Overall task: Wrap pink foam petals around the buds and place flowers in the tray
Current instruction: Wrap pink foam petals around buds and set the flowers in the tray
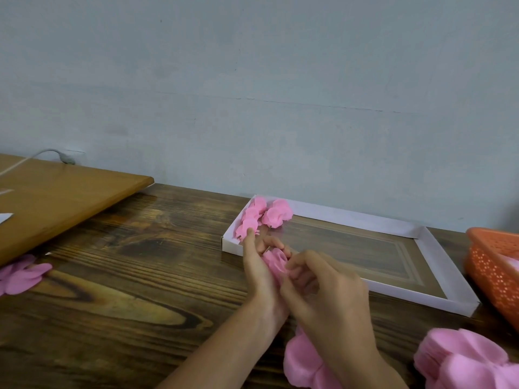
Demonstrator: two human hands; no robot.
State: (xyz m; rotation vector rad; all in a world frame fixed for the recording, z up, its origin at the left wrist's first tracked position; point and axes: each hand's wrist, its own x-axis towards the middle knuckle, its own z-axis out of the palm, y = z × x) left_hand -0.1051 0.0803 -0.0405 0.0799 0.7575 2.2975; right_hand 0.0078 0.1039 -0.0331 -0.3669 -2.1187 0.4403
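Note:
My left hand [257, 262] and my right hand [323, 279] meet just in front of the white tray [446, 277]. Between them is a pink foam flower [276, 261]; the left palm cradles it and the right fingertips pinch its petals. Finished pink flowers [265, 216] lie bunched in the tray's far left corner. Stacks of pink foam petals [466, 360] sit at the near right, with another petal stack [302, 363] partly hidden under my right forearm. The bud inside the held flower is hidden.
An orange perforated basket [497, 273] stands right of the tray. A lighter wooden board [61, 197] lies at the far left with a grey cable [56, 154] behind it. More pink petals [21, 273] rest at the left edge. A grey wall backs the dark wooden table [126, 276].

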